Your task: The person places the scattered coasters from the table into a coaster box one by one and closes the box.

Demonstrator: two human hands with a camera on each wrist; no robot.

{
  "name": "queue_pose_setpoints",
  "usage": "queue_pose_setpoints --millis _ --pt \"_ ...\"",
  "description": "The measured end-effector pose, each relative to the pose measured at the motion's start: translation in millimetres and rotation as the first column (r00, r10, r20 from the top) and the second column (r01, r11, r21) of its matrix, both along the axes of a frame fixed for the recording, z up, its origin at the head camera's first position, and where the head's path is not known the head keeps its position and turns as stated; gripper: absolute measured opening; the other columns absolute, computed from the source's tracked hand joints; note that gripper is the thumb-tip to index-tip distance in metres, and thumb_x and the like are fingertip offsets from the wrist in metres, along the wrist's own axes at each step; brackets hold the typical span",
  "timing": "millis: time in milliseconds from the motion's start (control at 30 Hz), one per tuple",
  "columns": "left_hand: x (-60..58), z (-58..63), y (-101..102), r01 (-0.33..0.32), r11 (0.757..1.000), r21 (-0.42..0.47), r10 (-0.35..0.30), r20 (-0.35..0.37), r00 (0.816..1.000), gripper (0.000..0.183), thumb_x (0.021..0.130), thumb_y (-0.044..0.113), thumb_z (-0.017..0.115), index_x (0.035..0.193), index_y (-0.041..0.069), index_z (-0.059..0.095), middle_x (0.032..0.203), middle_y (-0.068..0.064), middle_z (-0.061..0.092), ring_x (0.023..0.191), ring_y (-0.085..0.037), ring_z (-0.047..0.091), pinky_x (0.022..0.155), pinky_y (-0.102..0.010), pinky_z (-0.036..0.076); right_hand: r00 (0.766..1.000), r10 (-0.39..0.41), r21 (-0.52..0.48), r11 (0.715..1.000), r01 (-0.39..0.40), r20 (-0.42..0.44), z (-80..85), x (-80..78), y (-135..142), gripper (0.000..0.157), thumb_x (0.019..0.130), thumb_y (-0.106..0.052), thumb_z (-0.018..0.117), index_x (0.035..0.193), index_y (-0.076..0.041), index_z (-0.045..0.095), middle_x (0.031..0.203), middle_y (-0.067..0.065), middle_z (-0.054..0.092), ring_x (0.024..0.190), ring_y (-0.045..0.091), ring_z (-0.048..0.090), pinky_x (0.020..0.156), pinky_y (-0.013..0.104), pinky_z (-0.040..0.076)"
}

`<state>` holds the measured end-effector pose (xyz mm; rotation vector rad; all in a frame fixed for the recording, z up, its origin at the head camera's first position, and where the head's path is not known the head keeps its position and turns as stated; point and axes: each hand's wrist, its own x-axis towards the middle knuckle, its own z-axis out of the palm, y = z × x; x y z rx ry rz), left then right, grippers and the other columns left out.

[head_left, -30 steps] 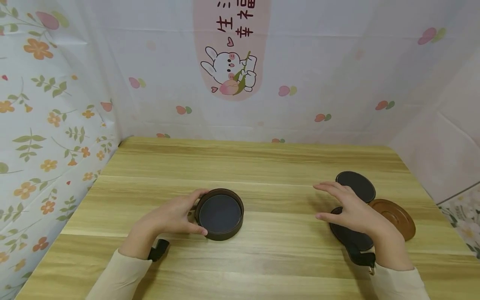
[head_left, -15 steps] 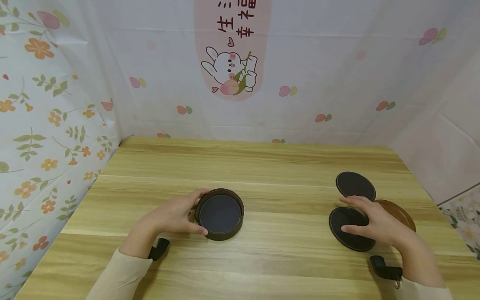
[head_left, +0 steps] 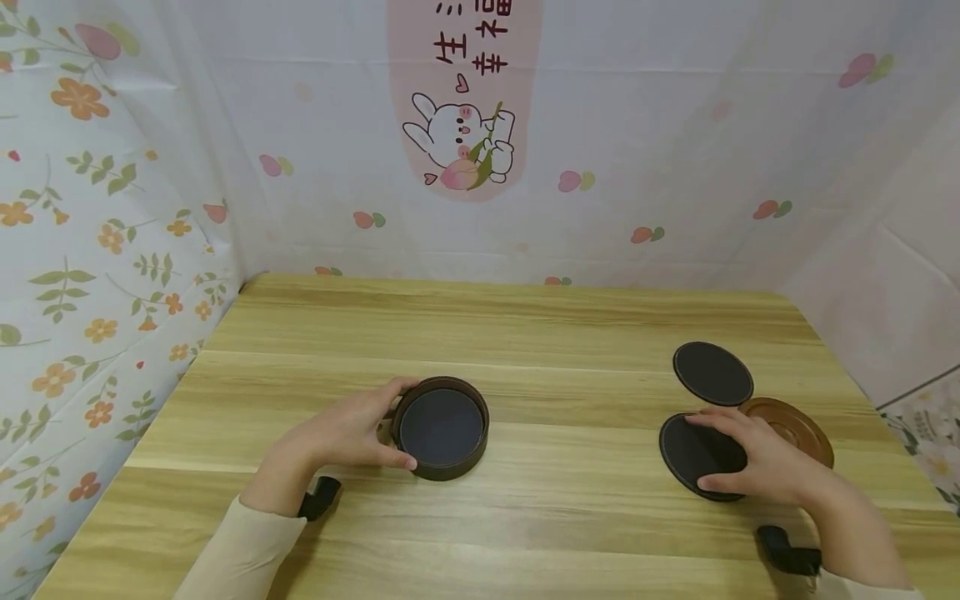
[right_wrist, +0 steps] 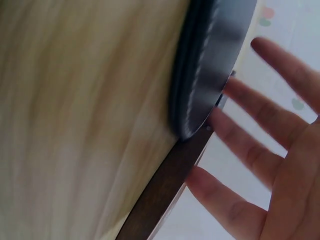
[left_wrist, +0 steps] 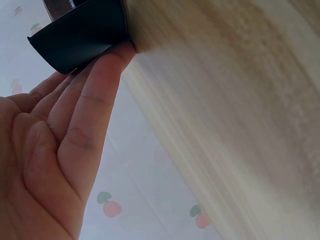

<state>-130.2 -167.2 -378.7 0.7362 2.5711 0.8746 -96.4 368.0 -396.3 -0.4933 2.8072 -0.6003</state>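
Note:
My left hand [head_left: 345, 433] holds a round dark brown coaster holder [head_left: 448, 472] by its left side, thumb in front and fingers behind. A black disc lies inside it. In the left wrist view the fingers touch the holder's dark wall [left_wrist: 80, 37]. My right hand [head_left: 765, 462] hovers over the right part of a black stitched round coaster [head_left: 697, 454], thumb and fingers spread. The right wrist view shows the fingers apart beside the stitched edge [right_wrist: 197, 75]; whether they touch it I cannot tell.
A second black round coaster [head_left: 712, 372] lies behind the right hand. To its right is a brown round dish-like piece [head_left: 810, 433], partly hidden by that hand. Wood-grain tabletop [head_left: 555, 500] lies between the hands. Patterned cloth [head_left: 637, 150] hangs behind the table.
My right hand has moved right and toward me, to the nearer black coaster, uncovering more of the farther one. The left hand and the coaster holder have stayed in place.

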Motion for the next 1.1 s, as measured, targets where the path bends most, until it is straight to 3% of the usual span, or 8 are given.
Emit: queue_pose_setpoints --millis 167,433,767,1100 --pt "-0.7 0.5 1 -0.003 1.0 -0.005 0.003 -0.001 1.0 0.102 0.071 0.043 0.088 0.15 0.011 0.034 0.135 -0.008 0.062 0.126 -0.027 0.06 0.102 -0.05 0.047 1.0 -0.004 -0.003 1.0 0.004 0.024 -0.7 2.5 3 0.081 0.069 -0.033 0.089 0.138 -0.008 0.053 0.149 0.029 0.034 0.125 0.064 0.032 0.083 0.076 0.036" --pt "-1.1 2.8 0 -0.007 1.0 -0.01 0.007 0.013 1.0 0.101 0.072 0.044 0.088 0.151 0.012 0.033 0.138 -0.009 0.061 0.128 -0.028 0.058 0.104 -0.051 0.046 1.0 -0.01 0.06 0.998 0.009 0.009 -0.5 0.1 -6 0.097 0.061 -0.035 0.093 0.143 -0.012 0.046 0.147 0.028 0.032 0.119 0.053 0.036 0.079 0.07 0.042" --pt "-0.5 2.2 0 -0.006 0.999 -0.045 0.006 -0.015 1.0 0.101 0.072 0.046 0.087 0.15 0.012 0.034 0.137 -0.008 0.061 0.127 -0.029 0.058 0.102 -0.051 0.047 1.0 -0.029 0.106 0.994 0.03 -0.005 3.1 -3.3 -17 0.096 0.059 -0.036 0.094 0.14 -0.009 0.049 0.14 0.029 0.037 0.115 0.053 0.038 0.077 0.066 0.046" --pt "-0.1 0.3 0 -0.002 0.999 -0.047 0.001 -0.025 1.0 0.101 0.071 0.047 0.087 0.15 0.013 0.035 0.137 -0.007 0.061 0.127 -0.028 0.059 0.103 -0.051 0.047 0.999 -0.032 0.084 0.996 0.03 0.029 7.5 -5.5 -16 0.094 0.064 -0.038 0.092 0.142 -0.008 0.049 0.138 0.029 0.038 0.113 0.051 0.037 0.074 0.064 0.045"
